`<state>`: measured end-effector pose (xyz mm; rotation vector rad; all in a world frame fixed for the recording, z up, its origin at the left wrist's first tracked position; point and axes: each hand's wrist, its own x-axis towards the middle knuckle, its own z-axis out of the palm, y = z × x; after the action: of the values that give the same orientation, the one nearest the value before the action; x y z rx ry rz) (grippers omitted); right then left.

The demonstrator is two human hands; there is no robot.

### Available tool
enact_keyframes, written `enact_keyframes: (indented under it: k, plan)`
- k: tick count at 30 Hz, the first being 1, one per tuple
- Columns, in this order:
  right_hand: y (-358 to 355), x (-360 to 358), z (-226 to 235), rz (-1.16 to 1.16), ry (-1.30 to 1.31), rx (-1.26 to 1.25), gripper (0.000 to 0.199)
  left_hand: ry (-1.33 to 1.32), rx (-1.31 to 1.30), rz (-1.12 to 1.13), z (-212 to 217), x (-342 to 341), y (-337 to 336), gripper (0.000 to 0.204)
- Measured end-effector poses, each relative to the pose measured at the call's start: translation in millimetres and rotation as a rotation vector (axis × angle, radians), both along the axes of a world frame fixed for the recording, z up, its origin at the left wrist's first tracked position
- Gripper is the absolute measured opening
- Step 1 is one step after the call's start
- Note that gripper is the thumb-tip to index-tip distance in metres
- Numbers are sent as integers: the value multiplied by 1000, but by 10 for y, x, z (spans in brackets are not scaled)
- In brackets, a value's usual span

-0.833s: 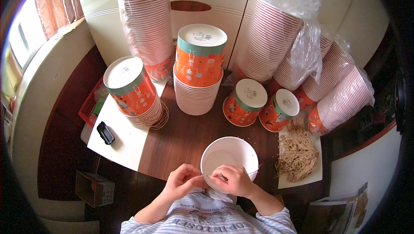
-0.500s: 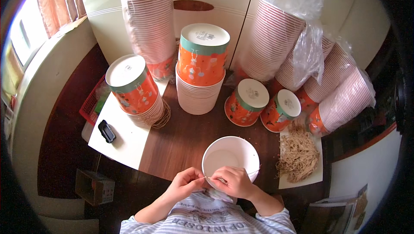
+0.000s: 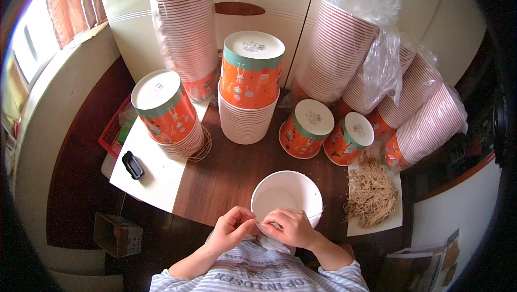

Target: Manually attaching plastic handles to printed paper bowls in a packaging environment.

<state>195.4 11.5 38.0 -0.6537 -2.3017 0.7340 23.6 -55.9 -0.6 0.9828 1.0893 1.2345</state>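
A white paper bucket (image 3: 286, 195) stands mouth up at the table's near edge, right in front of me. Over its near rim, my left hand (image 3: 232, 228) pinches thumb against fingers at a thin strand of twine. My right hand (image 3: 291, 228) is closed on the same twine, its fingertips almost meeting the left ones. The loose end of the twine (image 3: 316, 215) pokes out to the right across the bucket's rim. Part of the bucket's near side is hidden by my hands.
A tangled heap of tan twine (image 3: 371, 192) lies on a white board at right. Upturned orange buckets (image 3: 306, 129) and a nested stack (image 3: 250, 87) stand behind. Tall plastic-wrapped stacks (image 3: 336, 49) line the back. At left are a looped-string stack (image 3: 167, 111) and a black tray (image 3: 132, 165).
The fingertips of my two hands have shifted slightly, and less of the twine shows between them. The bucket stays in the same place; the whole view has drifted a little.
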Motion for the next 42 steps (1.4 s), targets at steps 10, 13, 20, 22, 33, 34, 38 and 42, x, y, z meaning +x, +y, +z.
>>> enact_keyframes:
  k: [10, 13, 20, 22, 33, 34, 38, 42]
  plan:
    - [68, 16, 24, 81, -66, -228, 15, 79, 99, -189, 41, -127, 2, 10]
    - [95, 25, -43, 130, -163, -171, 19, -70, 92, -136, 77, -95, -5, 8]
    - [132, -57, -31, 181, -169, -122, 13, -63, 146, -133, 16, -122, -23, 5]
    - [150, -55, -55, 194, -169, -111, 12, -75, 180, -114, 54, -118, -19, 5]
    - [148, -71, -35, 117, -110, -62, 12, -151, 184, -75, 76, -128, -12, 4]
    - [147, -69, -34, 113, -114, -66, 12, -138, 178, -73, 68, -131, -12, 4]
    - [145, -63, -36, 104, -120, -84, 13, -189, 149, -66, 89, -128, -14, 4]
    - [141, -61, -21, 102, -123, -94, 13, -151, 131, -70, -3, -156, -39, 5]
